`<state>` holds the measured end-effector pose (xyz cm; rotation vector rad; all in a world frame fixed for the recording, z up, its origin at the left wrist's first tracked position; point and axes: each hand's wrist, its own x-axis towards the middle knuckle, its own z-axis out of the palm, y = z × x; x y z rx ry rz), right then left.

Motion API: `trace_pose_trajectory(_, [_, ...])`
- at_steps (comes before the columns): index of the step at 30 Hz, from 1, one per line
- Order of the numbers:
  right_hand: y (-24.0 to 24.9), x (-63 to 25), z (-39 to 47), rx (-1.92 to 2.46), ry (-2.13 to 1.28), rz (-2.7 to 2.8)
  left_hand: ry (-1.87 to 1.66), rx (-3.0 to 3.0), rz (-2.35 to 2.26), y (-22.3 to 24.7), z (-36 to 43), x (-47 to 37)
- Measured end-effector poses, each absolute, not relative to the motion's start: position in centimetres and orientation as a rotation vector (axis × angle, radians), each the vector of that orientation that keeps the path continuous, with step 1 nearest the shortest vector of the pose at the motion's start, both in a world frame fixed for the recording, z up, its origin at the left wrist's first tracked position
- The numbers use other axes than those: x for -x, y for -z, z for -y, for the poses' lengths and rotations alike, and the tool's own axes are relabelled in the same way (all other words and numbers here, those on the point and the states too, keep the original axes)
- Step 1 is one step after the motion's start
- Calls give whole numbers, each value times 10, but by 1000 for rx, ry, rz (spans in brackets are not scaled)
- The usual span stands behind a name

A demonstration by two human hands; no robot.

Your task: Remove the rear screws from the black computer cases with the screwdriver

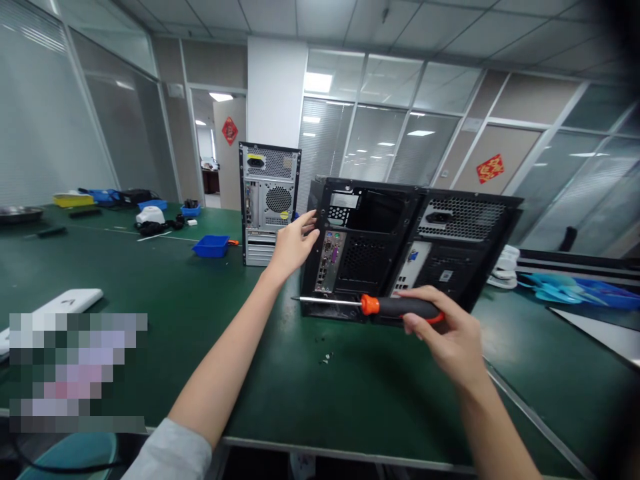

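Note:
My right hand [450,333] is closed around the black and orange handle of a screwdriver [400,307]. Its metal shaft points left, in front of the lower part of a black computer case [370,260]. My left hand [299,240] reaches to this case's left edge, fingers stretched out and apart, the tips at its side. The case shows its back, with a port panel and an open bay at the top. Right beside it stands a second black computer case [453,267] with a power socket. Several small screws [327,359] lie on the green table [280,393] in front.
Behind my left hand stands another computer tower [270,200]. A blue tray [211,246] lies left of it. Far left are a yellow tray [73,200] and a white device [75,303]. Blue plastic bags [560,288] lie at the right.

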<state>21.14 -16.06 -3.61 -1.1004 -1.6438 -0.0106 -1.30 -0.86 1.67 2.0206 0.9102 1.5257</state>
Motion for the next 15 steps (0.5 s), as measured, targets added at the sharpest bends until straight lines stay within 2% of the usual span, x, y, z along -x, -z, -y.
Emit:
trace_pose_trajectory(5, [78,-227,145,1165,-449,1503,-1736,-2021,-950,-20,17,15])
trace_pose_trajectory(8, [97,-235,133,1208,-553,1359,-1716,-2052,-948,-22,25,16])
trace_pose_trajectory(11, [107,-240,126,1237,-530,1295,-1492,-2193,-959,-21,34,19])
trace_pose_trajectory(15, [110,-241,123,1274,-472,1226,-1015,-2443,-995,-5,46,20])
